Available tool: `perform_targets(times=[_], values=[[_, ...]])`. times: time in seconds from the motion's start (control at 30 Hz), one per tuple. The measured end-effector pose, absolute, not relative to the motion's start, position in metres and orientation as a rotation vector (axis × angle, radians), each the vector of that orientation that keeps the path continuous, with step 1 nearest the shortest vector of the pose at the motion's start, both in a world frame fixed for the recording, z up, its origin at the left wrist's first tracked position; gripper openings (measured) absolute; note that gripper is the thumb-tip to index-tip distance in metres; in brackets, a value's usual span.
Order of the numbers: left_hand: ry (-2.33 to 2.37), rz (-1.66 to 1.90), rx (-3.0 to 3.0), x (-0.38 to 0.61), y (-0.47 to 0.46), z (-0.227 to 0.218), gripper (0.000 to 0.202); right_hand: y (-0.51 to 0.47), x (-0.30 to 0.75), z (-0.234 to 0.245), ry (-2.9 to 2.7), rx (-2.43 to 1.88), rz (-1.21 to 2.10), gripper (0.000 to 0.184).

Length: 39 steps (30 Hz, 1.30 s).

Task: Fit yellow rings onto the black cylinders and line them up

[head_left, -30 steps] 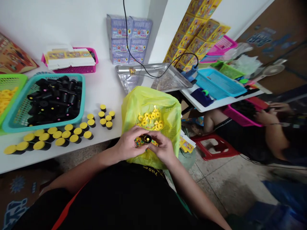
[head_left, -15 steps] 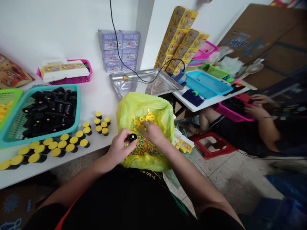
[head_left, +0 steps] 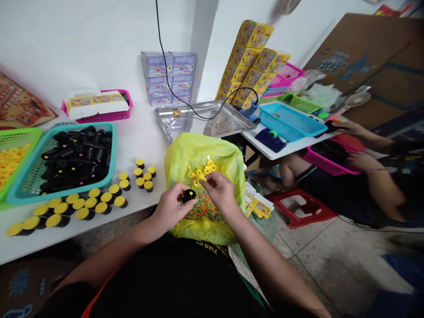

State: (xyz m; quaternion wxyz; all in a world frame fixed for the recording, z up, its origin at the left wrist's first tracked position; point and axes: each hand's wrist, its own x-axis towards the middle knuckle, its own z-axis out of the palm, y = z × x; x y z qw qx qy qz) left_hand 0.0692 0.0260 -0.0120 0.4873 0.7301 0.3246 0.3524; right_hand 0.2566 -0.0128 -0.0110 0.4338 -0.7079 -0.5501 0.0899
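Observation:
My left hand [head_left: 168, 208] is shut on a small black tube [head_left: 189, 195] with a yellow spot on its end. My right hand [head_left: 221, 191] pinches a yellow plastic ring [head_left: 202, 179] above the open mouth of a yellow-green plastic bag [head_left: 202, 154]. Inside the bag lies a heap of small multicoloured beads [head_left: 202, 208], with several yellow rings [head_left: 200, 170] just beyond it. Both hands are over the bag, and my left hand partly hides the beads.
On the white table [head_left: 139, 145] to my left stand several yellow-capped black tubes [head_left: 99, 204], a teal basket of black tubes [head_left: 62, 165] and a green basket of yellow rings [head_left: 13, 161]. A metal tray [head_left: 175, 119] lies beyond the bag. A co-worker's hands [head_left: 362, 162] work at a pink basket to the right.
My right hand has moved from beside the black tube to the yellow rings and pinches one. My left hand keeps the tube. The head view has turned slightly.

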Motion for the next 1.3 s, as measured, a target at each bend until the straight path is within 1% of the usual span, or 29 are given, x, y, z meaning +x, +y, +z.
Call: perform_targets(times=[0.1,0.27,0.33,0.5,0.67,0.77,0.9,1.0,1.17,1.3], values=[[0.776,0.885,1.804,0.075,0.028,-0.011,0.02,-0.032,0.241,-0.002,-1.275,-1.538,0.356,0.014],[0.809,0.929,1.88,0.079,0.027,-0.014,0.021,-0.04,0.231,0.007,-0.824,-1.301,0.821,0.023],[0.8,0.952,1.907,0.08,0.026,-0.016,0.019,-0.038,0.228,0.005,-0.739,-1.281,0.919,0.024],[0.778,0.949,1.914,0.084,0.027,-0.018,0.024,-0.032,0.215,-0.008,-0.63,-1.296,0.845,0.024],[0.75,0.856,1.803,0.089,0.026,-0.02,0.016,-0.029,0.205,-0.02,-0.604,-1.266,0.753,0.027],[0.712,0.863,1.741,0.09,0.023,-0.02,0.016,-0.032,0.204,-0.021,-0.687,-1.323,0.694,0.03],[0.645,0.882,1.744,0.089,0.022,-0.021,0.017,-0.037,0.207,-0.017,-0.823,-1.379,0.789,0.038],[0.627,0.885,1.831,0.087,0.024,-0.02,0.017,-0.038,0.21,-0.01,-0.959,-1.375,0.801,0.041],[0.599,0.907,2.026,0.085,0.024,-0.018,0.016,-0.038,0.213,0.0,-1.176,-1.433,0.753,0.043],[0.665,0.985,2.039,0.084,0.02,-0.021,0.018,-0.04,0.214,-0.001,-1.2,-1.631,0.628,0.048]])
